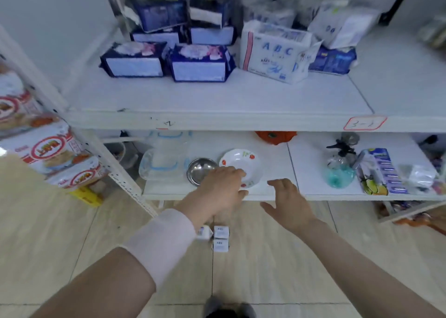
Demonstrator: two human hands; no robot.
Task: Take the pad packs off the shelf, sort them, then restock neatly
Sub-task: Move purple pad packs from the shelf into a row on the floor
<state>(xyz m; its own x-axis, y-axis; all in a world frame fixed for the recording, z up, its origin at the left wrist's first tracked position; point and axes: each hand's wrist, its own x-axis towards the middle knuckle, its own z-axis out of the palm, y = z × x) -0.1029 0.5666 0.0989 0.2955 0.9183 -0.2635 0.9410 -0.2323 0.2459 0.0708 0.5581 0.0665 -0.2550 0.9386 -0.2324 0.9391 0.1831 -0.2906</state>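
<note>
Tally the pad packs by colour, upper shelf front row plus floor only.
Navy packs, shelf: 2
White ABC pack, shelf: 1
Blue pack, shelf: 1
Small white packs, floor: 3
Total: 7

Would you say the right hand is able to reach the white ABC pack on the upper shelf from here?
Probably yes. The right hand is open and empty, and the ABC pack has bare shelf in front of it. Nothing seems to block the way up.
</note>
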